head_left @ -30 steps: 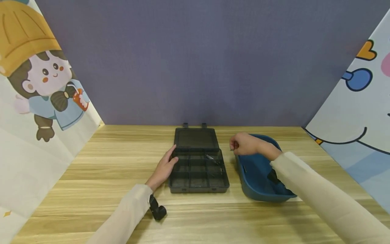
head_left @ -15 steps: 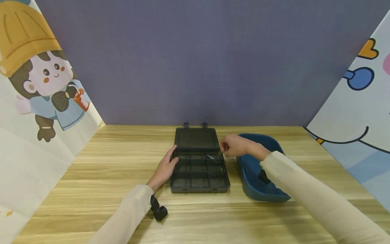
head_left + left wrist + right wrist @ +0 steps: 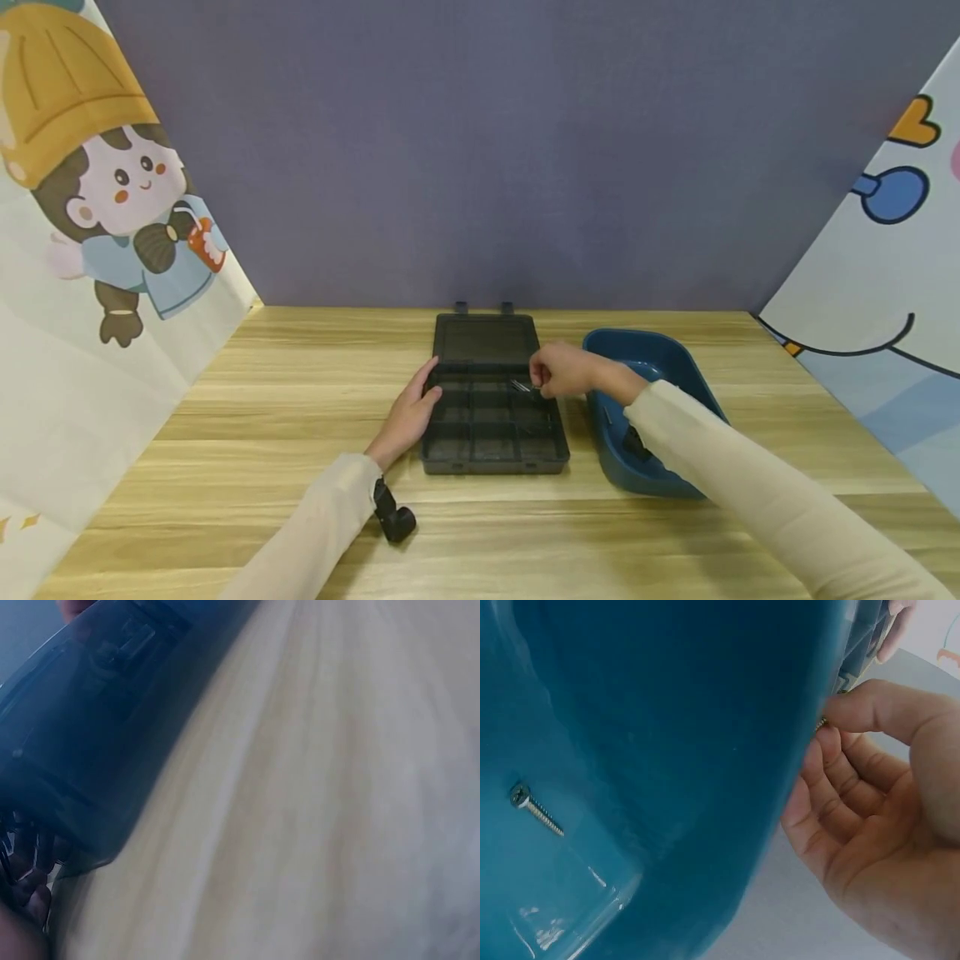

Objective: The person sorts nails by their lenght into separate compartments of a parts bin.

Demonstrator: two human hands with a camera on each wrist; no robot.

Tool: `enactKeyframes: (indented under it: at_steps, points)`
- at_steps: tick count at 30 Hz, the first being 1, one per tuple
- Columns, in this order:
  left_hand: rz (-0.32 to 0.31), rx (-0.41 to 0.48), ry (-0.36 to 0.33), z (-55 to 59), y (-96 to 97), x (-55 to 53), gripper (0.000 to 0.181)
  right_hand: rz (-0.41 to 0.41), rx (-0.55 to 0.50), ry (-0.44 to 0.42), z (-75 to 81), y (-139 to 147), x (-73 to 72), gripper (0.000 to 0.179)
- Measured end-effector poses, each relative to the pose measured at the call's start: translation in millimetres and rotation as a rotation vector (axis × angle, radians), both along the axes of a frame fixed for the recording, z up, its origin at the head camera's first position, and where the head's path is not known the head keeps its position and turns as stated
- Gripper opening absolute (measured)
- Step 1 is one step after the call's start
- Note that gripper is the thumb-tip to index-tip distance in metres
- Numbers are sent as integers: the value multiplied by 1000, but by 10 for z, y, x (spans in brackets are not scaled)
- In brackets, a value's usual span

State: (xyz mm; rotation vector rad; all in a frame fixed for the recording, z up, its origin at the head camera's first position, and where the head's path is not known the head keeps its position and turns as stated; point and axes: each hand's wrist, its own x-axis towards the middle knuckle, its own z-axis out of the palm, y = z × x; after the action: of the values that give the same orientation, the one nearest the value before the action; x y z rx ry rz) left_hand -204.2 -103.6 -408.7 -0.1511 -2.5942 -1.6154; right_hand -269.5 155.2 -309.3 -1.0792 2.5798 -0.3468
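Note:
In the head view a dark translucent compartment box (image 3: 495,450) lies with its lid (image 3: 486,340) folded back. My left hand (image 3: 407,408) rests along its left side, fingers extended and thumb on the rim. Over the box's back right compartment, my right hand (image 3: 567,369) pinches a small screw (image 3: 821,723) between thumb and fingertips; only its threaded tip shows in the right wrist view. Several shiny screws (image 3: 521,387) lie in the compartment just below it. Another screw (image 3: 540,811) lies on the floor of the blue bin (image 3: 667,750) under my right wrist.
The blue bin stands close to the right of the box on the wooden table (image 3: 300,375), my right forearm crossing over it. A grey-purple panel (image 3: 480,150) rises behind the table. Printed cartoon panels (image 3: 142,192) flank both sides.
My right hand has moved left from above the bin's rim to the box's back right compartment, still pinching the screw. The left hand has stayed at the box's left side.

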Motion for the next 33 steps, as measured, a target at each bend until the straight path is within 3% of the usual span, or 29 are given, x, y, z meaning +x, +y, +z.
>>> enactKeyframes:
  at_steps: [9, 24, 33]
  points:
    - [4, -7, -2, 1, 0, -3, 53, 27, 0, -3, -48, -65, 10, 13]
    - [6, 1, 9, 3, 9, 1, 53, 6, 16, -29, -67, -77, 34, 11]
    - [3, 10, 7, 10, 14, 6, 52, -5, -1, -48, 59, 34, 17, 14]
